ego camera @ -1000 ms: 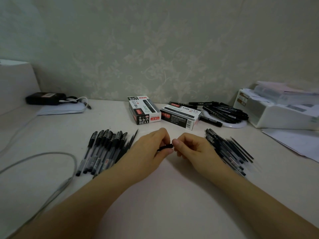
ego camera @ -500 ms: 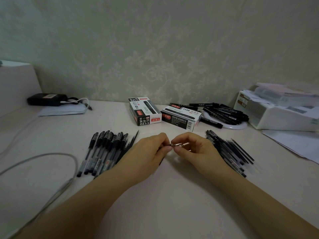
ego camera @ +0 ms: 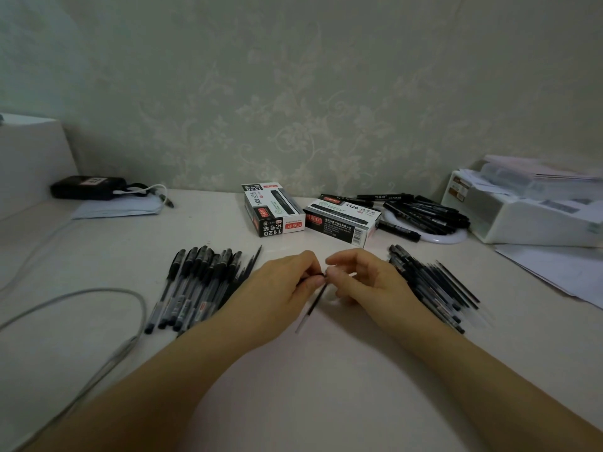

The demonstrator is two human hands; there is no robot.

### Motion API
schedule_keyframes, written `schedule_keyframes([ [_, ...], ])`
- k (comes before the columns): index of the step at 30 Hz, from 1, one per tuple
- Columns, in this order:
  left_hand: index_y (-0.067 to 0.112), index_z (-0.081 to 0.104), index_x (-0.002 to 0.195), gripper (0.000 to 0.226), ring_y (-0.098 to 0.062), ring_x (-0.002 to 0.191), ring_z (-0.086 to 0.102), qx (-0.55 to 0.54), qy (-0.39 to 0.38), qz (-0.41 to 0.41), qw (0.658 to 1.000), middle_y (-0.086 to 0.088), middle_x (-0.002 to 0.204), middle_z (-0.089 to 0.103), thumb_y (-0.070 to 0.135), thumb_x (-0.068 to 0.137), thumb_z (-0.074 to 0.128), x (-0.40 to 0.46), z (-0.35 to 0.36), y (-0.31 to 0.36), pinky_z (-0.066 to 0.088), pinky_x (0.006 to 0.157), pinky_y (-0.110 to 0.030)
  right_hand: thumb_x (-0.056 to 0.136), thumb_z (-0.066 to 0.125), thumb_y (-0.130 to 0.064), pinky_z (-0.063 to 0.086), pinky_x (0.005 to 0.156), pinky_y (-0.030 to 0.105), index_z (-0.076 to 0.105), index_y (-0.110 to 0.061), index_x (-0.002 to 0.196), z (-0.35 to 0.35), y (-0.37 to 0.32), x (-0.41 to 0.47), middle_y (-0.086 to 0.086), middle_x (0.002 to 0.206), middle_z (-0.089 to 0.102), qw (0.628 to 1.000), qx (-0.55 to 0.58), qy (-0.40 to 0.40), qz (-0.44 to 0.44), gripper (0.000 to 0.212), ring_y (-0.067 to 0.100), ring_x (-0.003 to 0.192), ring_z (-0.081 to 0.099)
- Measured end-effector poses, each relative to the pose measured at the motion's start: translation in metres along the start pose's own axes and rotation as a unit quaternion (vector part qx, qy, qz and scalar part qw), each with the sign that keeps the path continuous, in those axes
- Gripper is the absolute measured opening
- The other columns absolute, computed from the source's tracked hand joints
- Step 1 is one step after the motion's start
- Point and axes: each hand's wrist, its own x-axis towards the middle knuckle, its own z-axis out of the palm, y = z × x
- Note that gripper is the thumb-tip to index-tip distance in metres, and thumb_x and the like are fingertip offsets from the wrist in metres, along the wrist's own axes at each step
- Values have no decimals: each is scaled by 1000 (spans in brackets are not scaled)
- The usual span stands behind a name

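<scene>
The refill (ego camera: 312,305) sits over the middle of the desk (ego camera: 293,402), slanting from its dark upper end, caught between the two hands, down to a pale lower end that points toward the near edge. The left hand (ego camera: 280,288) pinches that upper end between thumb and forefinger. The right hand (ego camera: 365,282) has its fingers (ego camera: 333,272) curled in, with the tips closing on the same end. Whether they also hold some small piece there is too small to tell.

The refill is likely very light, thin and a little springy, and smooth enough to roll or slip from a loose pinch. It may bend if it is forced sideways. The best hold is probably close to the tip, where the work is, with the long tail left free.

Two marker boxes (ego camera: 274,212) stand near the back edge, lying closed, so what they hold cannot be seen. To their right, a white round dish (ego camera: 439,238) carries a heap of black markers (ego camera: 424,212). At the right edge, an open white box (ego camera: 528,223) is stacked with papers. Loose on the desk are a row of capped pens (ego camera: 195,285) left of the hands and a pile of pen barrels (ego camera: 430,288) right of them.
</scene>
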Motion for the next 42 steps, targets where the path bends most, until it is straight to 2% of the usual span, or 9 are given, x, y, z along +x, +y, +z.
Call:
schedule_keyframes([
  [3, 27, 54, 96, 13, -4, 79, 56, 6, 1, 8, 1000, 12, 87, 61, 38, 98, 47, -1, 1, 0, 50, 71, -36, 83, 65, -47, 52, 67, 20, 70, -20, 88, 2, -1, -1, 0, 79, 73, 1000, -29, 6, 4, 28, 6, 68, 64],
  [7, 28, 53, 95, 13, -5, 76, 55, 12, -3, 8, 1000, 11, 84, 59, 38, 97, 47, -1, 2, -2, 51, 70, -37, 90, 69, -21, 54, 68, 21, 70, -20, 91, -2, 1, 0, -2, 82, 72, 1000, -18, -18, 6, 1, 9, 70, 64],
  [8, 28, 54, 95, 13, -5, 77, 55, 12, -3, 8, 1000, 11, 84, 59, 39, 97, 47, -1, 2, -2, 51, 70, -37, 90, 70, -18, 54, 69, 21, 70, -21, 94, -3, 2, 1, -2, 85, 72, 1000, -6, -18, 6, 5, 10, 71, 65],
  [14, 35, 48, 98, 7, -6, 70, 54, 1, 5, 17, 1000, 11, 77, 56, 40, 98, 44, -1, 2, -3, 50, 64, -39, 83, 68, -45, 54, 69, 21, 69, -22, 93, 0, -1, 1, -2, 83, 74, 1000, -17, 5, 24, 25, 8, 71, 68],
  [24, 39, 45, 115, 17, -8, 69, 52, 1, -22, 19, 1000, 11, 78, 53, 30, 100, 42, -2, 0, 3, 50, 65, -39, 94, 63, -17, 48, 61, 14, 68, -13, 95, -4, -1, 4, -1, 78, 75, 999, 15, 0, 30, 6, 3, 67, 63],
  [30, 37, 43, 116, 17, -9, 70, 53, -5, -17, 17, 1000, 8, 81, 56, 30, 100, 43, -2, 0, 5, 50, 65, -38, 82, 64, -52, 49, 61, 13, 72, -22, 89, -1, -4, 1, -2, 82, 76, 999, -9, 0, 32, 32, 2, 67, 64],
  [33, 35, 44, 115, 16, -10, 68, 52, -3, -16, 10, 1000, 7, 79, 55, 30, 100, 42, -3, -2, 4, 50, 67, -40, 86, 66, -45, 46, 58, 13, 71, -25, 77, -1, -2, 1, -1, 75, 74, 1000, -2, 12, 25, 22, 3, 63, 61],
  [39, 37, 44, 115, 16, -10, 68, 54, -2, -21, 12, 1000, 8, 81, 57, 30, 100, 43, -3, -2, 8, 51, 66, -42, 81, 67, -49, 49, 59, 14, 71, -18, 92, -1, -6, 0, -3, 81, 76, 999, -2, 7, 39, 33, 2, 65, 64],
  [42, 37, 43, 115, 16, -11, 69, 55, 1, -26, 9, 1000, 7, 81, 57, 30, 100, 43, -3, -2, 8, 51, 67, -42, 88, 69, -31, 48, 58, 13, 71, -15, 94, -3, -5, 0, 1, 81, 76, 999, 14, 8, 36, 17, 3, 64, 63],
])
